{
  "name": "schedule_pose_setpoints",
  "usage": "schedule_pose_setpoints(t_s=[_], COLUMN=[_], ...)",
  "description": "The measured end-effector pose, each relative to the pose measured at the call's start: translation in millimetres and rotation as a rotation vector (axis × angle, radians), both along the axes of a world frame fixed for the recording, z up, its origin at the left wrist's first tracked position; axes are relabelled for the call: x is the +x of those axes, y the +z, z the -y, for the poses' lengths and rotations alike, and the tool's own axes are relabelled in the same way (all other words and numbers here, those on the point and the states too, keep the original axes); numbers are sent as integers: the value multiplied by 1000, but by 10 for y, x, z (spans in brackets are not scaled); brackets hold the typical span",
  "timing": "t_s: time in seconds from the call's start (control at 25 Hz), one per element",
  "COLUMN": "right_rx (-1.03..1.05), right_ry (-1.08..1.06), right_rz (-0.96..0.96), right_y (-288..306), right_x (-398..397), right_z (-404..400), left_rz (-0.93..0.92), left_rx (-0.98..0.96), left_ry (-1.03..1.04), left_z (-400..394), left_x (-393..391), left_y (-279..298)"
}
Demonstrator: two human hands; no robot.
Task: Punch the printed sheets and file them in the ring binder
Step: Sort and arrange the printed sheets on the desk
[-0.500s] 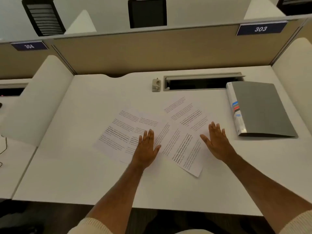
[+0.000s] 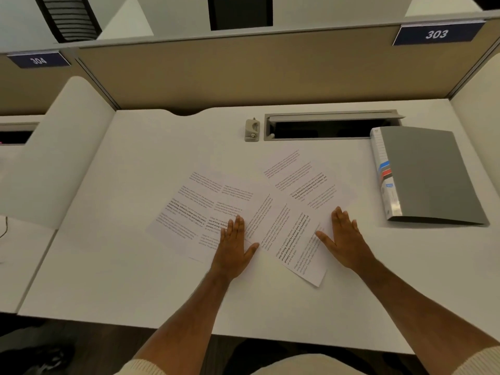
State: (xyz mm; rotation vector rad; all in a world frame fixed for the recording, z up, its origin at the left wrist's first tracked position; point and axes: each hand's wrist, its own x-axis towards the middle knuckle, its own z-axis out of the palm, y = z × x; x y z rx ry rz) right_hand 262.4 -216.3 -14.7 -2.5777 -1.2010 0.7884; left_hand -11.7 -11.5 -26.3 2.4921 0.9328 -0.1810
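On the desk (image 2: 108, 266), printed sheets (image 2: 270, 212) lie fanned and overlapping. Left hand (image 2: 234, 246) rests flat on them, fingers straight; right hand (image 2: 347, 240) lies flat too, at their right edge. Punch (image 2: 252, 130) sits further back, binder (image 2: 430, 173) closed at right, both apart from the sheets

A white laminate worktop (image 2: 113, 266) carries several loose white printed sheets (image 2: 216, 201) fanned and overlapping, under the flat left grip (image 2: 234, 246) and right grip (image 2: 349, 240). Beyond the right grip, towards its outer side, lies a closed grey plastic ring binder (image 2: 430, 171). Farther off, beyond the left grip, stands a small beige hole punch (image 2: 252, 130) beside a recessed cable slot (image 2: 327, 128).
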Motion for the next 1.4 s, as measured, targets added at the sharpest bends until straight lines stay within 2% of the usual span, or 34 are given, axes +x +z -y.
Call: schedule_pose_setpoints(t_s=[0.36,0.48,0.64,0.76,1.0,1.12,1.32,1.4], right_rx=[25,75,53,21,-21,33,245,298], right_ry=[29,-40,-35,-57,-126,-139,-340,-393], right_rz=[1,-4,153,173,31,-41,-445,-518], right_y=[25,17,-41,-45,25,53,166,248], right_x=[-8,-29,-40,-32,-90,-94,-62,-37], right_z=[25,89,208,183,68,50,-37,-84], left_rz=[-44,-55,-90,-76,-72,-67,-41,-13], left_rx=[64,82,96,91,78,70,36,16], left_ry=[8,7,0,7,3,-1,27,46], left_z=[19,20,11,17,11,9,11,7], left_x=[23,13,20,19,11,14,20,10], left_y=[-33,-33,-46,-27,-4,13,37,41])
